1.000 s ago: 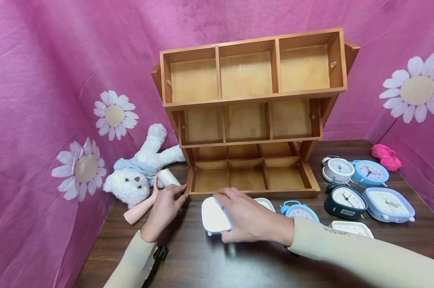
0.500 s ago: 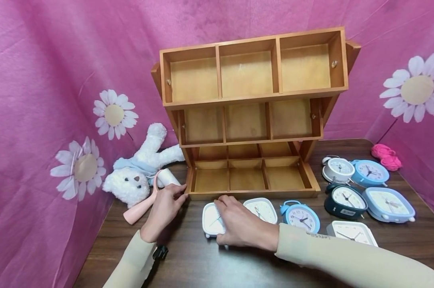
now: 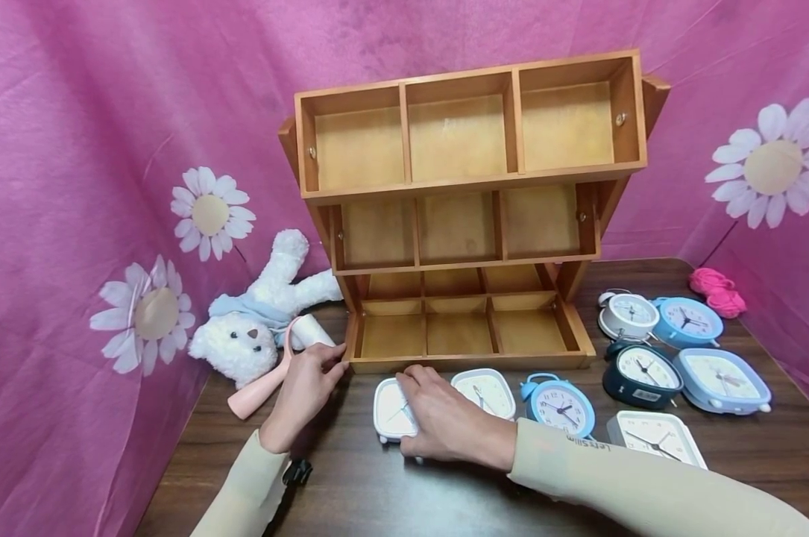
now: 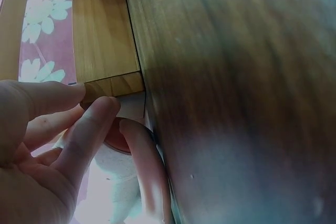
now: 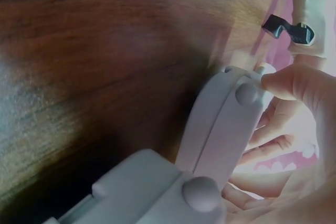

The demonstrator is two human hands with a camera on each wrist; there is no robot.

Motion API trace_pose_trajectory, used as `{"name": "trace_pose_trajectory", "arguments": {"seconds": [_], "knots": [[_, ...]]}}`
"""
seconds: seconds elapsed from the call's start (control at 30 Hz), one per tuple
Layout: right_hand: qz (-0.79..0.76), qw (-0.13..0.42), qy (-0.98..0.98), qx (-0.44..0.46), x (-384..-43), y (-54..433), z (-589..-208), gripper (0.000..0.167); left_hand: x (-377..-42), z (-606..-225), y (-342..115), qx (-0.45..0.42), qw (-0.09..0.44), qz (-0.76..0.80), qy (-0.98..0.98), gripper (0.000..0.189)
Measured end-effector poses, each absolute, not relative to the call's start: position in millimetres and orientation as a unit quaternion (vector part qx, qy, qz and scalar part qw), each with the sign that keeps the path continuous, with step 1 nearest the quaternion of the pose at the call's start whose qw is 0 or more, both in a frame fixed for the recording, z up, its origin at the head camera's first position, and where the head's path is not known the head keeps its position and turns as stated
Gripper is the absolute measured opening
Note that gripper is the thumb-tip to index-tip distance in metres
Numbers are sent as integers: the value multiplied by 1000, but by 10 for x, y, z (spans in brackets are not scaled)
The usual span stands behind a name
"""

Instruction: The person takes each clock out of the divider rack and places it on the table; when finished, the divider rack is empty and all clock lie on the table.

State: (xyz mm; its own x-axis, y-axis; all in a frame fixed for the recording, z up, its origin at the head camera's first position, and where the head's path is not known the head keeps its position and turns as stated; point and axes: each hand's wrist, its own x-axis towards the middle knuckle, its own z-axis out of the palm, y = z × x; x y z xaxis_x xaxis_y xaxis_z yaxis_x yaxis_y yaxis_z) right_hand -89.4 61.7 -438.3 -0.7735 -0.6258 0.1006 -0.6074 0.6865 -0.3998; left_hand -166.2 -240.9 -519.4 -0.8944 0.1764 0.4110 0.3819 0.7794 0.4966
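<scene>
My right hand point(image 3: 444, 424) holds a white alarm clock point(image 3: 392, 409) by its right side, with the dial facing up toward the head camera. In the right wrist view the thumb is on the edge of that clock point(image 5: 226, 114), and a second white clock point(image 5: 157, 192) stands close by. My left hand point(image 3: 308, 389) is at the front left corner of the wooden shelf point(image 3: 471, 363). The left wrist view shows the thumb and a finger pinching that shelf corner point(image 4: 113, 85). Another white alarm clock point(image 3: 485, 391) lies just right of my right hand, partly hidden by it.
A blue alarm clock point(image 3: 560, 406), a white square clock point(image 3: 655, 436) and several more clocks stand on the right. Pink yarn point(image 3: 717, 292) lies behind them. On the left are a white teddy bear point(image 3: 246, 343) and a pink-handled lint roller point(image 3: 263, 389).
My right hand has moved slightly left and lower with the white clock, whose dial has come into clear view. The neighbouring clocks are less covered. My left hand has stayed at the shelf corner.
</scene>
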Motion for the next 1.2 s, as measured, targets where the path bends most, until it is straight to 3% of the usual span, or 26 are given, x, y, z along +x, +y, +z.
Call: {"name": "trace_pose_trajectory", "arguments": {"seconds": [0.63, 0.87, 1.0, 1.2], "knots": [[-208, 9, 911, -355, -876, 717, -4273, 95, -1469, -4805, -2258, -147, 171, -345, -911, 26], [-263, 34, 922, -282, -839, 1099, -4026, 96, -1366, -4615, -2136, -116, 146, -338, -923, 27], [-290, -7, 919, -268, -847, 1460, -3857, 91, -1328, -4506, -2079, -74, 106, -337, -933, 28], [-340, -100, 905, -233, -848, 2115, -3543, 79, -1562, -4908, -2320, -98, 111, -393, -908, 28]]}}
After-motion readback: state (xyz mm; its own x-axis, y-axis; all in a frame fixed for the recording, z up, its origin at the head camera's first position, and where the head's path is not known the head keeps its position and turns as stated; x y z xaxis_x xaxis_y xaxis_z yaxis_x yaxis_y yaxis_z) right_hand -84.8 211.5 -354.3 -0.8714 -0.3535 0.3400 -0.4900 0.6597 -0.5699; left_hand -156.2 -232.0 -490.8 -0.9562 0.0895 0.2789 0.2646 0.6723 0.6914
